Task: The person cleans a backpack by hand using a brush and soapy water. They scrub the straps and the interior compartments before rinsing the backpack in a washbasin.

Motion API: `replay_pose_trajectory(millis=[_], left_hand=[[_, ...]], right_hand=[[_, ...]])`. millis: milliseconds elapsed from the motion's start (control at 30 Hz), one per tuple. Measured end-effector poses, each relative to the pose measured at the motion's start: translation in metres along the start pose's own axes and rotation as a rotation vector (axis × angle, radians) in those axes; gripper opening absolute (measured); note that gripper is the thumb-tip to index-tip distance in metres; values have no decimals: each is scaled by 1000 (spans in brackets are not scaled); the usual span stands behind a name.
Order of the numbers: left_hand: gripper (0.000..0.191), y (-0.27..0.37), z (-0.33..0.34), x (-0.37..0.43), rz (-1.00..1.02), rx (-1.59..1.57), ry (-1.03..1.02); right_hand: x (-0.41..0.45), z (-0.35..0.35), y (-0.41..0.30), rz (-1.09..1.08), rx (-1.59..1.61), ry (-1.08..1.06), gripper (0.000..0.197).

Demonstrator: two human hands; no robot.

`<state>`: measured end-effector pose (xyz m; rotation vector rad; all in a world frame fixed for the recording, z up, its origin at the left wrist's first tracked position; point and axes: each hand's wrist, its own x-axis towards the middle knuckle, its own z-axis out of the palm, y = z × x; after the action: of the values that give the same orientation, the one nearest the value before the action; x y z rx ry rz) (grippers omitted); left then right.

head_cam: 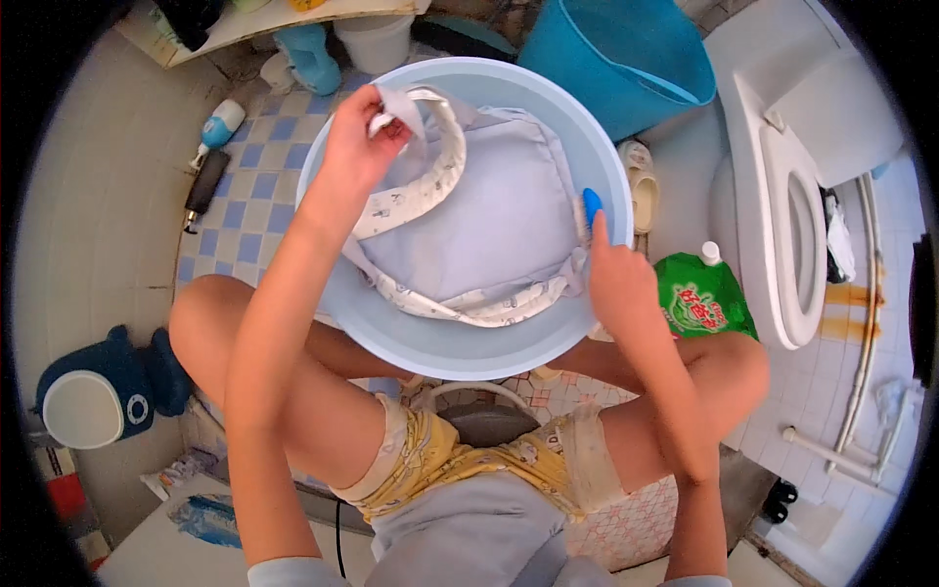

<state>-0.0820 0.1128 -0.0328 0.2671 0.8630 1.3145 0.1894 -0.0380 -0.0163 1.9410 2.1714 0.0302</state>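
A large light-blue plastic basin (pixel 440 356) stands before me, between my knees. Inside it lies a pale grey fabric item (pixel 491 205) with a piped edge, perhaps a bag or cover. A white printed fabric band (pixel 440 180) loops up from its left side, and more printed fabric runs along its near edge. My left hand (pixel 370 132) pinches a pale strip of the cloth, raised over the basin's far left. At the right wall, my right hand (pixel 620 282) grips a blue scrub brush (pixel 591 205), index finger along its back, bristles facing the fabric.
A tall turquoise bucket (pixel 616 66) stands at the far right, near a white toilet (pixel 777 220). A green refill pouch (pixel 704 297) and cream clogs (pixel 640 191) sit right of the basin. Pump bottles (pixel 220 125) lie at left on the checkered floor; a blue bottle (pixel 312 59) stands farther back.
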Motion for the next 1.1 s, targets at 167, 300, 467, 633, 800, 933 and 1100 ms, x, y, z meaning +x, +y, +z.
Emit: replay_pose_trajectory(millis=[167, 300, 467, 633, 800, 933, 1100], left_hand=[[19, -1, -18, 4, -89, 428, -231], [38, -18, -24, -5, 86, 1296, -352], [42, -55, -27, -64, -127, 2176, -1094], [32, -83, -55, -104, 154, 2475, -1188], [14, -67, -39, -83, 379, 2459, -1208], [17, -30, -24, -56, 585, 2360, -919], [30, 6, -7, -41, 434, 1684, -609]], right_hand=[[11, 18, 1, -42, 46, -9, 50], [-6, 12, -6, -158, 281, -77, 42], [-5, 2, 0, -169, 337, -88, 30], [4, -7, 2, -142, 282, -98, 26], [16, -18, 6, -127, 177, 51, 24], [29, -19, 19, -181, 431, 237, 20], [50, -16, 13, -191, 725, 269, 16]])
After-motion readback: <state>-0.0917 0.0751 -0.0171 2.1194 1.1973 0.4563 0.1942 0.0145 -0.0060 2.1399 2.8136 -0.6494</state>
